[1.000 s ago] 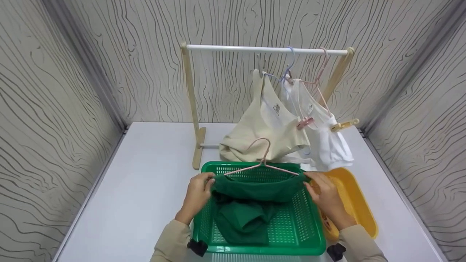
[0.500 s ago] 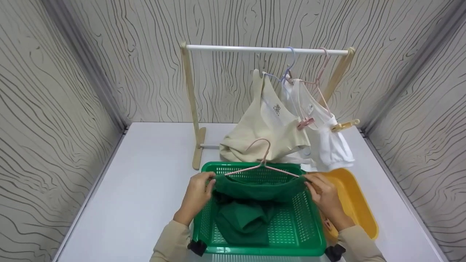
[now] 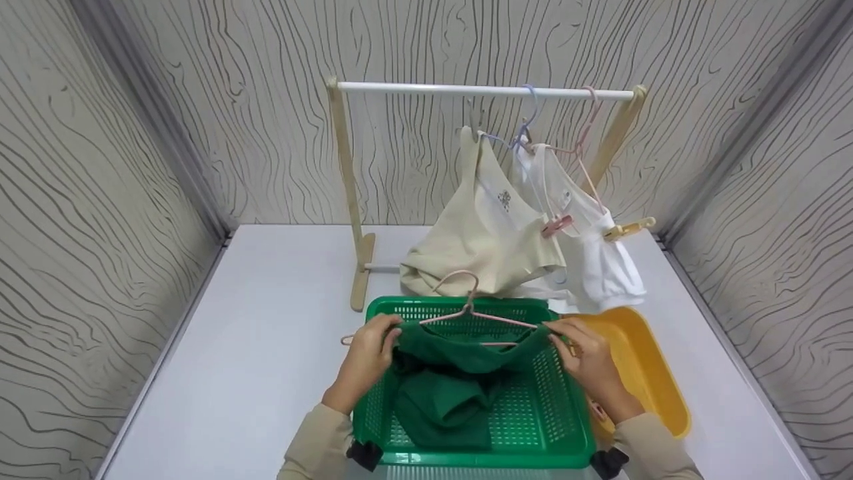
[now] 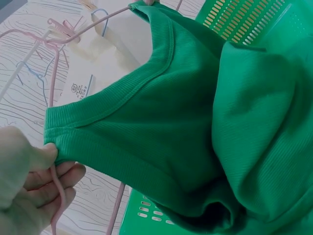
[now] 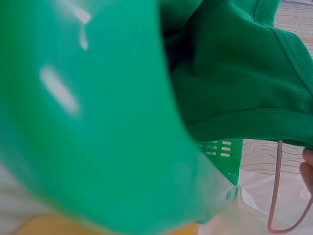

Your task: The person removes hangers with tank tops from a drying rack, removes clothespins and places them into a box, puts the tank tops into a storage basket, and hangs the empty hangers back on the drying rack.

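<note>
Green top [image 3: 460, 351] pinched near both straps, with left hand [image 3: 368, 352] and right hand [image 3: 588, 355] apart at opposite ends of the neckline. A touch closer together than a moment ago, leaving the neckline slacker and sagging. Set in the straps, the pink hanger [image 3: 468, 309], now lower and shifted leftward, one end newly poking out past the left hand and its lower bar newly showing across the neck opening. Judging by that, threaded through the straps but not yet evenly seated. Underneath, the basket [image 3: 493, 460], with folds inside, probably of the same top. Just beside, the tray [image 3: 643, 357]. Beyond, on the bench [image 3: 286, 287], the rack [image 3: 426, 89], with cream top [image 3: 460, 227] and white top [image 3: 605, 267] already hung.
</note>
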A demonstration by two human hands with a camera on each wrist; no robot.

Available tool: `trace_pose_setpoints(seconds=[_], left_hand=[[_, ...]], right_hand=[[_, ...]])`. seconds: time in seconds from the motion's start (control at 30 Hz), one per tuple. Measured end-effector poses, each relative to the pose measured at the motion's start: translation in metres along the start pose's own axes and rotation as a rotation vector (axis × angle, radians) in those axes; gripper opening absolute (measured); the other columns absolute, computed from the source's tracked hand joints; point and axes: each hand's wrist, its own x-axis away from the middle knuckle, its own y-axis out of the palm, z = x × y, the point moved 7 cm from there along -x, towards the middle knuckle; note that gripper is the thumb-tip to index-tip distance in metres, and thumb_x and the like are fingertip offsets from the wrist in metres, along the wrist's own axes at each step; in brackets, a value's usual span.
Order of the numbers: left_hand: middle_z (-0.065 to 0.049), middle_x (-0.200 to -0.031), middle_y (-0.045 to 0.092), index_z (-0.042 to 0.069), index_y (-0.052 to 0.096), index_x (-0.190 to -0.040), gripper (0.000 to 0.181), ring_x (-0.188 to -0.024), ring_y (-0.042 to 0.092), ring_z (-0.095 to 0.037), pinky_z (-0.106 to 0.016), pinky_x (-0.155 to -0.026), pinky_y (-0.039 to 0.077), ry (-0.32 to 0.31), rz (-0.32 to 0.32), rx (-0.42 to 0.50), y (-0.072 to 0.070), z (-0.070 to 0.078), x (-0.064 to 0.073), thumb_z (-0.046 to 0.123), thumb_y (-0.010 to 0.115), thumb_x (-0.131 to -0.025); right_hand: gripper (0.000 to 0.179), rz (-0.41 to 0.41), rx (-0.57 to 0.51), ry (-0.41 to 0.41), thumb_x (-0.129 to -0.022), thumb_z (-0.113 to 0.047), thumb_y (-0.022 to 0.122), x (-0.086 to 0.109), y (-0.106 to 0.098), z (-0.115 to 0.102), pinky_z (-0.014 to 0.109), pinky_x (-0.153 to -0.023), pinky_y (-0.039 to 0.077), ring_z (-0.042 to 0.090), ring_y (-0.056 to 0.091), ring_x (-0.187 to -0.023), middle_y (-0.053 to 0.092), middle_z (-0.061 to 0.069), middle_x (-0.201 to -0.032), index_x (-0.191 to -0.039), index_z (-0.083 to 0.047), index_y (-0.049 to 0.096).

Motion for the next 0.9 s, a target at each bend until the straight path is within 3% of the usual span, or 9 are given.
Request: trace_pose_setpoints(seconds=[0.23,0.4,0.5,0.63,0.7,0.9], left_hand=[[-0.01,-0.092,0.064,-0.001,0.062,-0.103,0.013,-0.078,0.063,-0.017,-0.025,-0.07,0.056,0.017,0.006,0.023,-0.001,0.002,-0.001,0.004,0.051,-0.098],[-0.011,-0.094,0.065,0.0,0.062,-0.104,0.013,-0.079,0.064,-0.017,-0.025,-0.071,0.057,-0.006,-0.002,0.029,-0.002,0.001,0.0,0.004,0.052,-0.097],[-0.011,-0.096,0.066,-0.001,0.063,-0.105,0.014,-0.083,0.064,-0.017,-0.029,-0.076,0.057,-0.015,0.022,0.011,-0.004,-0.001,0.0,0.004,0.052,-0.097],[-0.012,-0.098,0.066,-0.003,0.062,-0.107,0.015,-0.087,0.065,-0.018,-0.03,-0.078,0.058,-0.028,0.053,0.016,-0.007,-0.006,0.001,0.003,0.052,-0.097],[-0.012,-0.098,0.066,-0.002,0.061,-0.107,0.014,-0.087,0.065,-0.019,-0.027,-0.075,0.059,-0.042,0.055,0.036,-0.008,-0.007,0.001,0.003,0.051,-0.097],[-0.012,-0.098,0.065,0.0,0.061,-0.106,0.013,-0.089,0.064,-0.018,-0.026,-0.075,0.06,-0.064,0.058,0.053,-0.01,-0.009,0.002,0.002,0.051,-0.098]], right_hand=[[0.039,-0.006,0.034,-0.023,-0.062,0.02,0.076,-0.003,-0.004,-0.004,0.0,-0.086,0.046,0.017,0.067,-0.077,0.071,0.01,-0.084,-0.094,-0.002,0.074],[0.038,-0.026,0.029,-0.02,-0.063,0.02,0.075,-0.002,-0.007,-0.003,-0.001,-0.082,0.047,0.013,0.067,-0.077,0.071,0.008,-0.083,-0.093,-0.003,0.074],[0.036,-0.023,0.056,-0.019,-0.064,0.02,0.075,-0.002,-0.011,0.0,0.001,-0.073,0.048,0.013,0.064,-0.071,0.071,0.008,-0.081,-0.09,-0.004,0.074],[0.032,-0.008,0.117,0.015,-0.066,0.021,0.074,-0.001,-0.018,0.006,0.001,-0.075,0.047,0.015,0.064,-0.071,0.071,0.007,-0.08,-0.087,-0.004,0.073],[0.03,-0.006,0.142,0.046,-0.068,0.02,0.073,0.0,-0.022,0.009,-0.001,-0.084,0.045,0.018,0.066,-0.075,0.072,0.007,-0.081,-0.087,-0.003,0.073],[0.026,-0.007,0.17,0.129,-0.071,0.022,0.069,0.004,-0.026,0.015,-0.001,-0.077,0.047,0.018,0.066,-0.071,0.071,0.01,-0.082,-0.087,0.002,0.07]])
